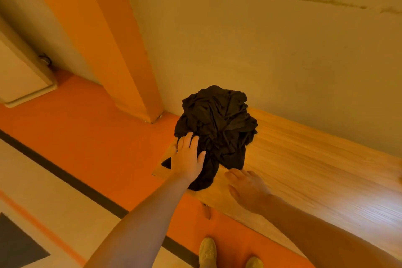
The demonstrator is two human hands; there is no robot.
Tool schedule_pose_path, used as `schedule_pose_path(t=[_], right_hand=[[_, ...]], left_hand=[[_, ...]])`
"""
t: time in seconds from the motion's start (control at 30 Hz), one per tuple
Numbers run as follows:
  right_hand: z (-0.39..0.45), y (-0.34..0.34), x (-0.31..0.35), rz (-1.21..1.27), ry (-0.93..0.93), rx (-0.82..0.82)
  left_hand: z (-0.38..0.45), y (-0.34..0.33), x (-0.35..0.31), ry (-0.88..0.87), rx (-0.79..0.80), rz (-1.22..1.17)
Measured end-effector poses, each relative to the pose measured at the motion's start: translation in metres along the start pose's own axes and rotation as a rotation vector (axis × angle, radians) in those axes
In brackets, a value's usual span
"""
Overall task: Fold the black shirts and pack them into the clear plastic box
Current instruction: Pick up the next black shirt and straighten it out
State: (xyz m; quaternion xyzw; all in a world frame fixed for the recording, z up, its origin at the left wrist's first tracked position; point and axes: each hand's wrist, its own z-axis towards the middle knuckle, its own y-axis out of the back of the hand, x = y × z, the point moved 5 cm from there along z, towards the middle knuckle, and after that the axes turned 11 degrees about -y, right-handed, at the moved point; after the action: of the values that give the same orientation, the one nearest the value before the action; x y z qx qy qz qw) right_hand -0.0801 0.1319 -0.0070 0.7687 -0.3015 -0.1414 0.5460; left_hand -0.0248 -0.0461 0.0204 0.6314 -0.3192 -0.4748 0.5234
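The black shirts (pixel 216 128) are seen as one crumpled heap at the left end of the wooden worktop (pixel 304 159), close to the wall. No fold is visible in the heap; how many shirts it holds cannot be told. A tail of the cloth hangs over the near edge of the worktop.

The left hand (pixel 188 159) is laid on the near-left side of the heap, fingers (pixel 191 139) spread and fairly straight, pressing on the cloth rather than closed around it. The right hand (pixel 248 187) is held just beside the heap, over the worktop, fingers extended and holding nothing; whether it touches the wood cannot be told.

Progress is judged as at the very start: nothing folded, nothing packed. Left to do: separating a shirt from the heap, laying it flat, folding, repeating for the rest, then packing.

Containers: the clear plastic box is not seen in this view, so its contents cannot be noted.

Beyond the worktop, an orange floor (pixel 87 126) and two shoes (pixel 207 251) below are recorded.
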Motion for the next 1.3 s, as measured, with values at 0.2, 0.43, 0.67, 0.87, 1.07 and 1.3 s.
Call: schedule_pose_path(t=[0.2, 0.43, 0.67, 0.87, 1.07, 1.3], right_hand=[[0.008, 0.002, -0.008, 0.069, -0.047, -0.066], [0.016, 0.021, -0.018, 0.111, -0.117, -0.094], [0.036, 0.060, -0.017, 0.363, -0.160, -0.275], [0.049, 0.071, -0.014, 0.463, -0.133, -0.434], [0.031, 0.093, -0.028, 0.743, -0.218, -0.429], [0.018, 0.127, -0.035, 1.006, -0.187, -0.463]], left_hand=[[0.081, 0.034, -0.008, -0.111, -0.071, 0.165], [0.104, 0.025, -0.015, -0.217, -0.063, 0.205], [0.024, 0.025, -0.040, -0.428, -0.171, -0.424], [-0.005, 0.028, -0.016, -0.377, -0.108, -0.413], [-0.008, 0.058, 0.009, -0.193, -0.241, -0.390], [0.001, 0.108, 0.007, 0.034, -0.471, -0.286]])
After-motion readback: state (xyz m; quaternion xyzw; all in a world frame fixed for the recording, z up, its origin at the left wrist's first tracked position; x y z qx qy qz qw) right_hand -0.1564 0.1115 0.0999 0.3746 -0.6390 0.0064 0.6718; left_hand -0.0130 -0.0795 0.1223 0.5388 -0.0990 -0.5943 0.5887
